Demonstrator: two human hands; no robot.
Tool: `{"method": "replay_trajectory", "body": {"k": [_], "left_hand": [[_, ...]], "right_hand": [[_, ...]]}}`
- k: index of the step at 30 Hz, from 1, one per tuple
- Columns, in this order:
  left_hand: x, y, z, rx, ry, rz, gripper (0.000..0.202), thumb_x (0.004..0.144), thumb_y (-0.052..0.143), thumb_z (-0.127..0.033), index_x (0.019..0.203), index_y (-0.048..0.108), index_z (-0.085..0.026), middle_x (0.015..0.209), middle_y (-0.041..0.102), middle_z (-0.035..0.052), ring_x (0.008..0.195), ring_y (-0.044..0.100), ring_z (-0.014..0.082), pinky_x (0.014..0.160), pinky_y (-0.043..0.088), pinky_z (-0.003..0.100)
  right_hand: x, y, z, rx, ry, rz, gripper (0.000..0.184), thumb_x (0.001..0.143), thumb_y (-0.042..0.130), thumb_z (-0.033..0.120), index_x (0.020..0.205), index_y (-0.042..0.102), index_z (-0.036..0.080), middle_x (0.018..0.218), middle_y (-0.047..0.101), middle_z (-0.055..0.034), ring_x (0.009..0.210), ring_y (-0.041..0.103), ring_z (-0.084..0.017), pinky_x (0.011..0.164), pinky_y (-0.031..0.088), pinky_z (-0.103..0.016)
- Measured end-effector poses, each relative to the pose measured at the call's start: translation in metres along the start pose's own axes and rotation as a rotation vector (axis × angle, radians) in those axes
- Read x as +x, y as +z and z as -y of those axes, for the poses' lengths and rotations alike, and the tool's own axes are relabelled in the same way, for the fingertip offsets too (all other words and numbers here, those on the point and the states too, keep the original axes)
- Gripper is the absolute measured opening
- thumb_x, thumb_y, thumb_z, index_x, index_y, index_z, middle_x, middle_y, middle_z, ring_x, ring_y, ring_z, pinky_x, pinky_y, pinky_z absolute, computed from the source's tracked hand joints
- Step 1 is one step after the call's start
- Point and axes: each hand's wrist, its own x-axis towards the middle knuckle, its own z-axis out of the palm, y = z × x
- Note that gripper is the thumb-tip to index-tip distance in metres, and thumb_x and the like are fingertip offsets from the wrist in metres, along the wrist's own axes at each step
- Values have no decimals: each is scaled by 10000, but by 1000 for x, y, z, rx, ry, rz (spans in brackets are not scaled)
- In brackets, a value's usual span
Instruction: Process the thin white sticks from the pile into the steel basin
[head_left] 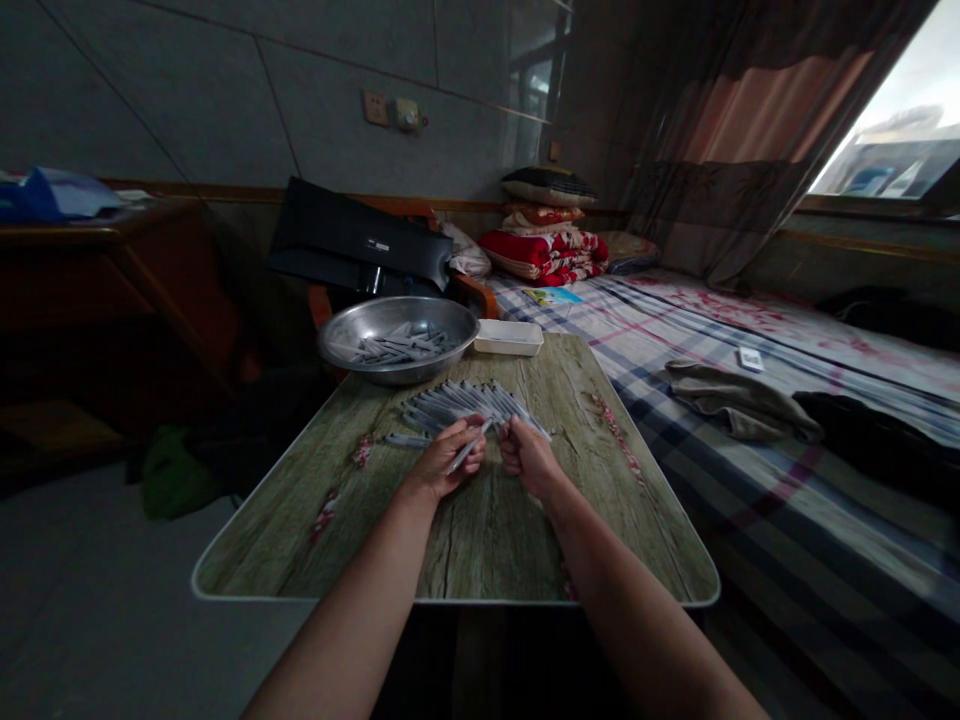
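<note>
My left hand (pixel 444 462) is closed around a slim, translucent pen (pixel 466 453), which slants up toward the right. Close beside its upper end, my right hand (pixel 531 460) has its fingers pinched together; whatever lies between them is too small to make out. Just beyond both hands, a row of similar pens (pixel 439 402) with dark ends lies fanned out on the wood-patterned table (pixel 495 550). One loose pen (pixel 407 440) rests left of my left hand. More pens fill part of a metal basin (pixel 397 376) at the table's far left.
A shallow white tray (pixel 510 347) stands right of the basin. Behind them, a black monitor-like panel (pixel 360 240) leans on a wooden chair. The bed (pixel 645 330) along the right holds folded quilts (pixel 544 245), a grey cloth (pixel 739 400) and a small white card-like object (pixel 750 359).
</note>
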Motion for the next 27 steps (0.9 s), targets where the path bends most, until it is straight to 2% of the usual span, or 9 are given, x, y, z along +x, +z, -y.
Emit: {"method": "replay_trajectory", "body": {"k": [3, 7, 12, 14, 17, 20, 23, 25, 27], "left_hand": [[-1, -3, -1, -10, -98, 109, 347, 730, 758, -208, 1008, 551, -202, 565, 451, -89, 384, 359, 35, 367, 242, 111], [-1, -6, -1, -22, -140, 220, 243, 740, 706, -178, 910, 534, -199, 525, 403, -96, 358, 282, 23, 357, 200, 98], [0, -6, 1, -38, -162, 266, 193, 748, 702, -180, 875, 558, -193, 496, 395, -96, 341, 228, 22, 340, 181, 104], [1, -4, 2, -65, -125, 221, 149, 774, 695, -194, 876, 587, -182, 511, 421, -82, 352, 269, 27, 347, 215, 110], [1, 2, 4, -80, 22, 110, 171, 763, 694, -191, 926, 657, -153, 610, 541, -25, 463, 467, 63, 420, 373, 145], [3, 8, 8, 95, 195, -26, 292, 711, 759, -205, 996, 719, -157, 803, 669, 24, 660, 612, 115, 539, 487, 195], [7, 12, 14, 307, 341, -141, 308, 704, 838, -377, 921, 750, -176, 951, 718, 43, 819, 668, 161, 634, 532, 231], [12, 13, 17, 344, 392, -174, 386, 676, 851, -503, 848, 754, -171, 932, 734, 53, 851, 687, 192, 706, 557, 281], [17, 12, 20, 327, 412, -197, 438, 636, 867, -550, 823, 759, -169, 879, 747, 55, 830, 698, 205, 765, 565, 319]], "right_hand": [[2, -1, -2, -28, 28, 7, 557, 782, 600, 747, 682, 422, 229, 502, 301, 99, 396, 164, -50, 374, 97, -197], [2, -2, -4, -124, 10, 29, 606, 756, 638, 758, 605, 366, 238, 473, 243, 97, 391, 166, -51, 367, 96, -206], [-1, 0, -3, -188, -5, 54, 561, 782, 650, 715, 630, 400, 236, 483, 283, 88, 387, 189, -53, 355, 114, -211], [-1, 0, -3, -158, 5, 64, 539, 789, 664, 685, 645, 404, 235, 494, 300, 91, 389, 196, -51, 353, 127, -205], [1, 0, -2, -85, 34, 16, 530, 814, 655, 653, 645, 379, 234, 492, 286, 101, 382, 191, -47, 350, 130, -194], [3, -1, -2, -21, 59, -40, 523, 857, 608, 636, 636, 357, 234, 482, 259, 105, 373, 176, -47, 349, 114, -194], [4, 0, -4, -22, 44, -46, 509, 867, 602, 620, 635, 365, 234, 481, 253, 103, 376, 177, -50, 355, 113, -200], [4, 1, -5, -49, 10, -58, 500, 854, 623, 617, 642, 381, 234, 485, 253, 102, 383, 179, -53, 359, 124, -205], [4, 2, -7, -74, -35, -71, 479, 830, 652, 616, 666, 418, 231, 498, 264, 101, 394, 183, -56, 362, 133, -209]]}}
